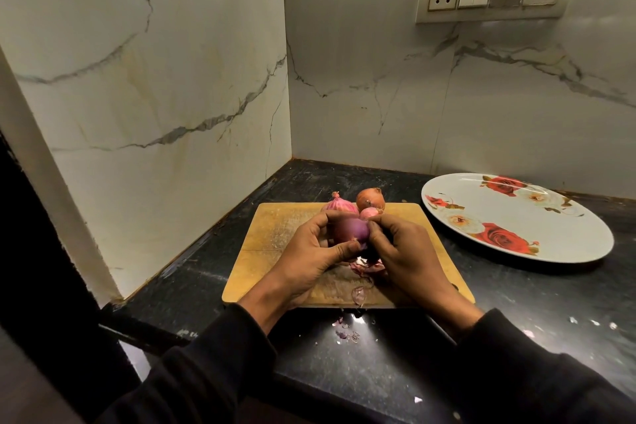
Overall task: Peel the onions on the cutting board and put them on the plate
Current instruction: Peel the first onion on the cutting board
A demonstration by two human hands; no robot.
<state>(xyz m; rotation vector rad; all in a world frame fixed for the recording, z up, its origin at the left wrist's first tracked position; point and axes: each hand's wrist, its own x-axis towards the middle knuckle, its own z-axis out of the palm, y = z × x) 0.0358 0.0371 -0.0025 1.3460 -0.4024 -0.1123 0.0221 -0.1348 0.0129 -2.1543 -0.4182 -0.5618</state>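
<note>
While both hands grip, purple onion (349,230), unbranded

Held onion (349,229) half hidden by fingers (373,234); sleeves cut off.

Veined marble walls (172,62) meet a black countertop (378,372).

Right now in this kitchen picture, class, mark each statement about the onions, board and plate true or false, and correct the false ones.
1. Both hands hold the purple onion above the cutting board. True.
2. The plate already holds onions. False: it holds none.
3. The plate lies to the person's left. False: it lies right of the board.
4. Peel scraps lie on the board's near edge. True.
5. The left hand holds a knife. False: no knife shows.
</note>
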